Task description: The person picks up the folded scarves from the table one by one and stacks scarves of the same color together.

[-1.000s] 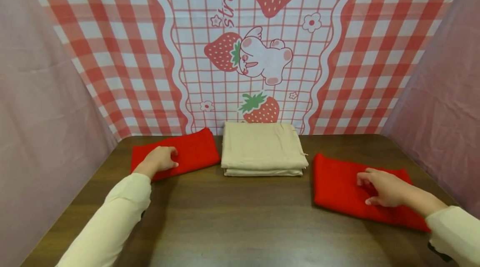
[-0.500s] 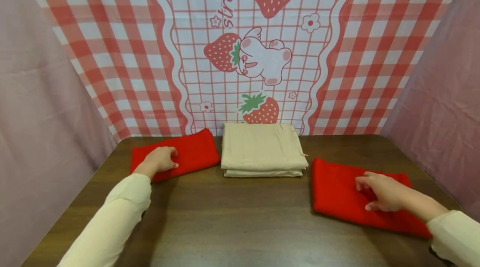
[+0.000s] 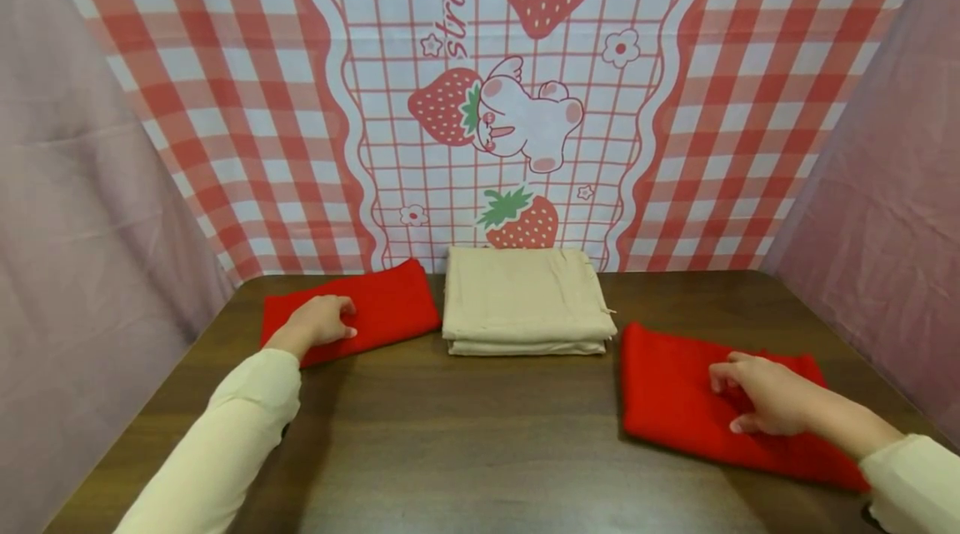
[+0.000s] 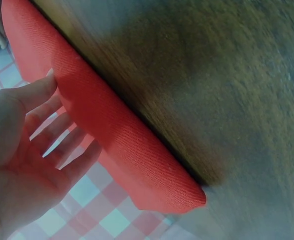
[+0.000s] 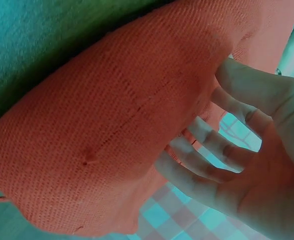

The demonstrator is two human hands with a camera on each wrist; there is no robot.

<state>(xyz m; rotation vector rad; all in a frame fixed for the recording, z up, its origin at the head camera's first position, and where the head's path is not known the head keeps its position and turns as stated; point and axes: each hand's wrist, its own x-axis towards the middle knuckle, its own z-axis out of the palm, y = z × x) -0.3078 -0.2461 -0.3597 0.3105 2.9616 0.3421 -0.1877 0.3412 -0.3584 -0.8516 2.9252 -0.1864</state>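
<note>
At the left of the table, my left hand (image 3: 318, 321) rests on a folded red knit cloth (image 3: 393, 301). In the left wrist view its fingers are spread and relaxed, with the tips touching the red cloth (image 4: 122, 135). My right hand (image 3: 768, 392) lies on a second folded red cloth (image 3: 667, 392) at the right, thumb and fingers loosely bent. The right wrist view shows these fingertips pressing on the ribbed cloth (image 5: 137, 115), without gripping it. Between the two red cloths, at the back, sits a folded beige cloth (image 3: 525, 296) in stacked layers.
The brown wooden table (image 3: 465, 442) has rounded back corners. Behind it hangs a red and white checked curtain (image 3: 285, 101) with strawberry prints. Plain pink curtains (image 3: 90, 184) close off both sides.
My right hand has slid the right red cloth a little toward me and slightly left. The left hand, its red cloth and the beige cloth stay in place.
</note>
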